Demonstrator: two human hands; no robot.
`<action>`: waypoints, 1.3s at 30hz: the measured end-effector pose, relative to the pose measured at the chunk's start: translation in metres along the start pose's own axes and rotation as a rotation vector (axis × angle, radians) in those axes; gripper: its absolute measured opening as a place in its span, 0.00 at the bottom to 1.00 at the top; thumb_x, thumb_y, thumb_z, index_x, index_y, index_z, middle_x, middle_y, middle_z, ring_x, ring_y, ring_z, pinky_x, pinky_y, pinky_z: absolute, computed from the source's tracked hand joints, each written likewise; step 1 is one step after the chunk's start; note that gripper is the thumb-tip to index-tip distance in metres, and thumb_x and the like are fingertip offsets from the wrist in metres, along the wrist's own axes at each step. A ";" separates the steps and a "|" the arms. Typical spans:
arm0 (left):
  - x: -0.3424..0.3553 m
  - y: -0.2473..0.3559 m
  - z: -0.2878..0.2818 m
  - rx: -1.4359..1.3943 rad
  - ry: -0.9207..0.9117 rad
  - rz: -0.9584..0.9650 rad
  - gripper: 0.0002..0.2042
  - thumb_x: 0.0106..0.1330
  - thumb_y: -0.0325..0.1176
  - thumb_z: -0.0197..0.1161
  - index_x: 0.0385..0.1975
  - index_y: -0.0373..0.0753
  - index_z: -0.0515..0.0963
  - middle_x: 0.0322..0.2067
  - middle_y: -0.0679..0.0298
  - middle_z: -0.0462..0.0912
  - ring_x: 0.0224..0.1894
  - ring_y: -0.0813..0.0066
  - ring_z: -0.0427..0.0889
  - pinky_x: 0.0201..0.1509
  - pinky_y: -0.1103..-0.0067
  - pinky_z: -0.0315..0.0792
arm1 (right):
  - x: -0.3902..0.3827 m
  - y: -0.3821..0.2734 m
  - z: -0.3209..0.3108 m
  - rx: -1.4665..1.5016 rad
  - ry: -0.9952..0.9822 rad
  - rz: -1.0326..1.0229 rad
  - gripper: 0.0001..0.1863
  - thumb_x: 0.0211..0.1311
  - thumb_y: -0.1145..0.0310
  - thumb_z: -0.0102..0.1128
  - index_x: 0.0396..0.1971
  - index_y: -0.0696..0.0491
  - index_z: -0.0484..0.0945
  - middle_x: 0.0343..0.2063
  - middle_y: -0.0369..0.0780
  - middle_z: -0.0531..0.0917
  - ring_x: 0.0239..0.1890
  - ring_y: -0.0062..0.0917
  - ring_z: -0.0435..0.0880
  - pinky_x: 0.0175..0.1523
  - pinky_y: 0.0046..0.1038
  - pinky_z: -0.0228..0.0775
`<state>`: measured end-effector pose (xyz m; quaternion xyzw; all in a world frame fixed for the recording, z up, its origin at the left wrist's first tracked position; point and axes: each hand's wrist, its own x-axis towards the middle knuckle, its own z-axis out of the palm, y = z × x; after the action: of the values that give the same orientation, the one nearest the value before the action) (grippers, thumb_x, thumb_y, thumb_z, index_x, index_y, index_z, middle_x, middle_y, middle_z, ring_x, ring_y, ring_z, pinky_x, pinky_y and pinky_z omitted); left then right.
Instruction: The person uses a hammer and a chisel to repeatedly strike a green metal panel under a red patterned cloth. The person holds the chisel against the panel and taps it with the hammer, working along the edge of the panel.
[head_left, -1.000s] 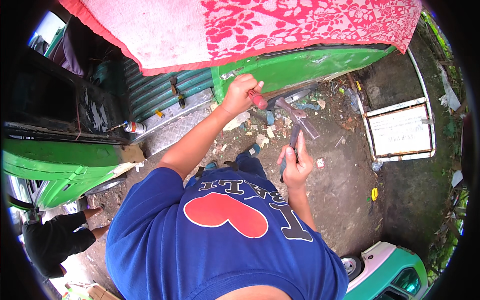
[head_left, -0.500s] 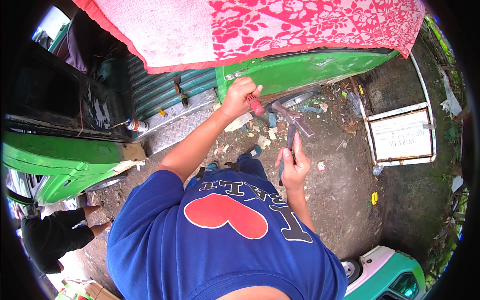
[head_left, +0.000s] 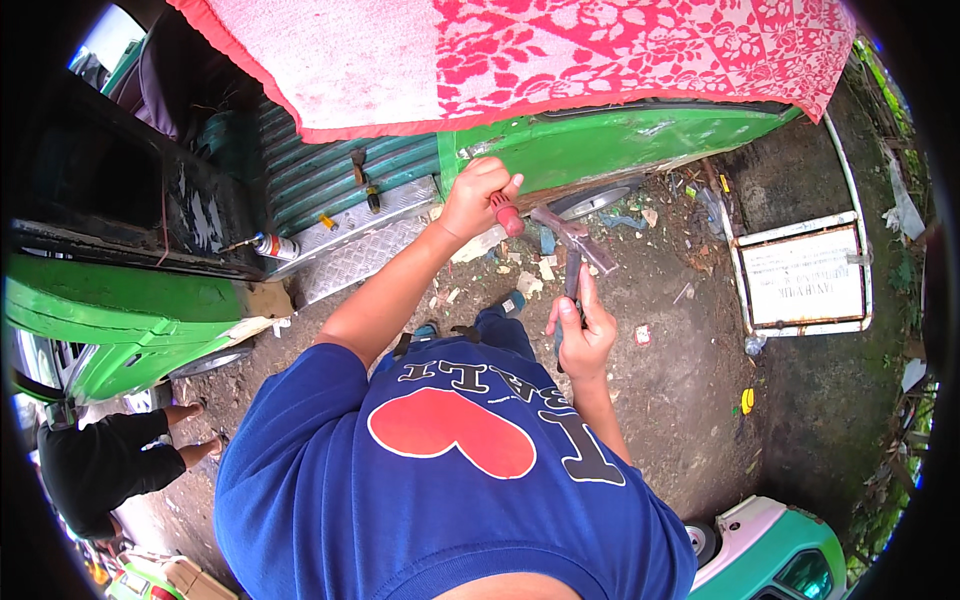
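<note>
My left hand (head_left: 474, 203) is closed round a red-handled screwdriver (head_left: 507, 215) beside the rear edge of a green vehicle panel (head_left: 600, 140). The butt of its handle sticks out toward the right, while its shaft is hidden by my fingers. In my right hand (head_left: 588, 340) is a hammer (head_left: 574, 242), gripped by its dark handle, with the forefinger stretched along it. The metal hammer head is raised just right of the screwdriver's butt, with a small gap between them.
A pink-and-red patterned cloth (head_left: 560, 60) drapes over the vehicle. On the metal step (head_left: 370, 225) lies a yellow-and-black tool (head_left: 372, 198); a spray can (head_left: 275, 247) sits farther left. Debris litters the ground. A framed sign (head_left: 805, 275) stands right, and another person (head_left: 105, 475) is at left.
The hammer head has shifted slightly left, closer to the screwdriver's butt, and turned a little. My left hand keeps nearly the same place.
</note>
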<state>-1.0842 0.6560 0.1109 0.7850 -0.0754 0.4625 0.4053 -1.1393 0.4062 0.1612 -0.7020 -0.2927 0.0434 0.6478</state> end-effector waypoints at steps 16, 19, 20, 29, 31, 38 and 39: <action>0.008 0.001 0.004 -0.011 -0.021 -0.062 0.17 0.62 0.24 0.66 0.17 0.34 0.64 0.17 0.59 0.63 0.20 0.60 0.65 0.27 0.69 0.63 | 0.002 0.003 -0.005 -0.214 -0.095 -0.111 0.26 0.68 0.78 0.52 0.66 0.59 0.67 0.23 0.37 0.79 0.20 0.16 0.75 0.26 0.21 0.70; 0.008 0.004 0.005 -0.020 -0.022 -0.073 0.17 0.62 0.24 0.66 0.17 0.34 0.64 0.17 0.58 0.63 0.20 0.60 0.65 0.27 0.69 0.63 | 0.003 -0.005 -0.006 -0.050 -0.013 -0.030 0.24 0.65 0.81 0.58 0.62 0.56 0.73 0.23 0.36 0.79 0.20 0.15 0.75 0.25 0.21 0.70; 0.007 0.004 0.005 -0.017 -0.026 -0.046 0.17 0.62 0.24 0.66 0.17 0.34 0.64 0.17 0.58 0.63 0.20 0.60 0.65 0.27 0.69 0.63 | 0.003 -0.004 -0.006 -0.038 -0.002 -0.033 0.24 0.65 0.81 0.58 0.62 0.57 0.73 0.22 0.36 0.79 0.20 0.15 0.75 0.25 0.21 0.70; 0.010 0.007 0.005 -0.058 -0.020 -0.108 0.17 0.62 0.24 0.66 0.17 0.33 0.63 0.17 0.59 0.62 0.20 0.63 0.64 0.25 0.70 0.62 | 0.001 -0.007 -0.004 -0.057 -0.020 -0.012 0.25 0.65 0.81 0.58 0.63 0.57 0.71 0.22 0.35 0.79 0.19 0.16 0.75 0.25 0.21 0.69; 0.010 0.007 0.006 -0.073 -0.027 -0.148 0.17 0.62 0.24 0.66 0.17 0.33 0.63 0.17 0.59 0.62 0.20 0.64 0.63 0.25 0.70 0.61 | 0.002 -0.006 -0.004 -0.037 -0.017 0.006 0.26 0.65 0.81 0.57 0.64 0.57 0.71 0.22 0.35 0.79 0.19 0.16 0.75 0.25 0.21 0.69; 0.004 0.001 0.005 -0.049 -0.047 -0.046 0.18 0.63 0.25 0.66 0.17 0.33 0.62 0.17 0.60 0.62 0.20 0.65 0.62 0.25 0.70 0.61 | -0.001 -0.007 -0.004 -0.002 -0.016 0.000 0.26 0.66 0.80 0.57 0.64 0.57 0.70 0.21 0.35 0.78 0.19 0.16 0.75 0.26 0.21 0.69; 0.004 0.001 0.004 -0.050 -0.053 -0.027 0.18 0.63 0.25 0.66 0.17 0.34 0.62 0.17 0.60 0.62 0.20 0.65 0.62 0.25 0.70 0.60 | 0.000 -0.009 -0.005 0.002 -0.018 0.012 0.26 0.66 0.80 0.56 0.64 0.57 0.70 0.21 0.35 0.78 0.19 0.16 0.75 0.26 0.21 0.69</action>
<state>-1.0800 0.6537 0.1142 0.7875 -0.0868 0.4341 0.4289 -1.1404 0.4022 0.1703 -0.7027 -0.2942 0.0540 0.6455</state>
